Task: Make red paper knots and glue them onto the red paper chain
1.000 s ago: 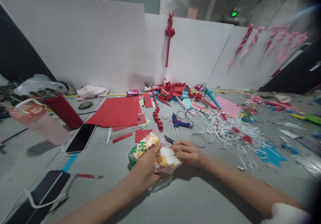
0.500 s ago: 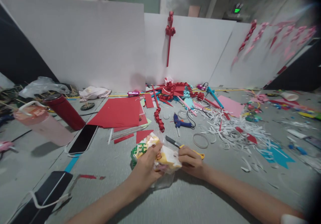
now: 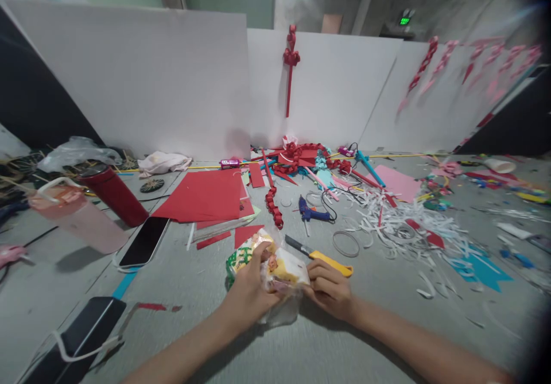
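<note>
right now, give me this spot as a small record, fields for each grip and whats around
left grip: around a crinkled plastic package with green, yellow and white print
right grip: fingers curled, touching the package's right end
by right grip: yellow-handled tool with dark grey blade
beyond: red paper chain, blue glue gun
left side: pale pink bottle, red cylindrical flask
right side: tangled white paper strips

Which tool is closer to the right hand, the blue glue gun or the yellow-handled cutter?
The yellow-handled cutter, lying just beyond the right hand; the blue glue gun lies farther off, toward the white panels.
</note>
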`<state>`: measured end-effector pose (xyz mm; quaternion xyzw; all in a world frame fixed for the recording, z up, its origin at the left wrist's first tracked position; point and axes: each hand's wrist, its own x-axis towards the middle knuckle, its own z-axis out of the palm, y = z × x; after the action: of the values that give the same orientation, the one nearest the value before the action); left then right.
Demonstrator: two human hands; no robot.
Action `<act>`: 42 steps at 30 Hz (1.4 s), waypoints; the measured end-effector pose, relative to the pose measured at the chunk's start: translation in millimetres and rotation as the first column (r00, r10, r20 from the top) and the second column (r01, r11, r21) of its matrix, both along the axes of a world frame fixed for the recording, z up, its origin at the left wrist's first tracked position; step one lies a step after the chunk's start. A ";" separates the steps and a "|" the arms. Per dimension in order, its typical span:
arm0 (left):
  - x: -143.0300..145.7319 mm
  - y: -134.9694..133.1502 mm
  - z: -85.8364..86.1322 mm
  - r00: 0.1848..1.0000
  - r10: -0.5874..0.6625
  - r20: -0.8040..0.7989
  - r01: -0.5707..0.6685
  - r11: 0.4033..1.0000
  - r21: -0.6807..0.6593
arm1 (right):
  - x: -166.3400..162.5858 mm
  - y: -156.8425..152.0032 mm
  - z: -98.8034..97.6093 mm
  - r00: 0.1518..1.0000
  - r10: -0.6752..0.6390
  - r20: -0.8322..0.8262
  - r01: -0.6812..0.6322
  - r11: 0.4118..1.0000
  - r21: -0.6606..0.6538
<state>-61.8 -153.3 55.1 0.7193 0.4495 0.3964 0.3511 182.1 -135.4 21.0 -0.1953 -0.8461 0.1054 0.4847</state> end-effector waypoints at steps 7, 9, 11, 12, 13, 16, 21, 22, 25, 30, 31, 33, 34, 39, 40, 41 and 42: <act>3.6 2.4 7.8 0.999 0.041 0.000 -0.041 0.999 -0.012 | 5.9 -0.6 0.3 0.994 -0.023 0.107 0.044 0.979 -0.197; 3.6 3.1 7.5 0.999 0.038 -0.016 -0.038 0.999 -0.005 | 13.9 2.7 10.4 0.980 0.029 0.197 0.020 0.969 -0.245; 3.9 3.7 4.9 0.999 0.010 -0.035 -0.010 1.000 0.014 | 20.1 7.4 25.8 0.974 0.036 0.225 0.030 0.959 -0.281; 4.2 3.8 3.0 0.999 -0.006 -0.045 0.007 1.000 0.030 | 21.4 9.7 35.2 0.979 -0.012 0.201 0.072 0.954 -0.292; 4.5 3.7 1.0 0.998 -0.021 -0.056 0.023 0.999 0.047 | 21.2 11.5 45.4 0.982 -0.083 0.169 0.130 0.948 -0.291; 4.4 2.8 -2.8 0.995 -0.045 -0.093 0.052 0.995 0.080 | 11.3 13.4 76.2 0.968 -0.085 0.234 0.152 0.947 -0.283; 1.1 1.5 -0.4 0.983 -0.096 -0.158 0.113 0.988 0.104 | -13.3 12.8 101.0 0.913 0.075 0.401 0.096 0.916 -0.389; 0.6 1.6 0.2 0.981 -0.095 -0.169 0.116 0.986 0.117 | -15.9 13.1 101.6 0.906 0.069 0.417 0.121 0.904 -0.411; 0.5 2.8 1.0 0.979 -0.086 -0.186 0.116 0.981 0.153 | -19.5 13.1 100.8 0.860 0.048 0.508 0.201 0.883 -0.424; -1.2 3.3 1.1 0.974 -0.083 -0.212 0.122 0.977 0.177 | -22.4 7.7 94.5 0.842 0.024 0.538 0.249 0.869 -0.428; -2.6 2.9 1.0 0.971 -0.088 -0.223 0.128 0.976 0.174 | -22.7 7.2 91.2 0.863 0.029 0.505 0.237 0.859 -0.454; -6.2 2.3 0.2 0.964 -0.095 -0.249 0.138 0.978 0.158 | -21.9 7.5 82.5 0.907 0.036 0.419 0.210 0.825 -0.524; -8.1 2.1 -0.7 0.960 -0.100 -0.261 0.141 0.979 0.145 | -20.7 8.3 77.4 0.927 0.031 0.374 0.200 0.803 -0.561; -14.5 3.0 -7.8 0.955 -0.131 -0.267 0.162 0.982 0.099 | -11.9 8.4 54.7 0.984 -0.045 0.171 0.155 0.687 -0.710; -15.0 3.0 -8.3 0.955 -0.134 -0.264 0.165 0.981 0.099 | -10.4 7.0 52.5 0.988 -0.057 0.142 0.143 0.676 -0.723; -15.0 3.1 -7.4 0.956 -0.136 -0.262 0.167 0.981 0.101 | -9.3 5.3 51.3 0.991 -0.065 0.119 0.131 0.684 -0.717; -14.8 3.1 -5.0 0.955 -0.139 -0.261 0.170 0.980 0.101 | -8.6 3.4 51.3 0.992 -0.065 0.106 0.120 0.710 -0.694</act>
<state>-76.6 -150.2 50.1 0.8171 0.4076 0.2999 0.2762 173.5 -132.1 72.3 -0.4095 -0.7501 0.3851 0.3483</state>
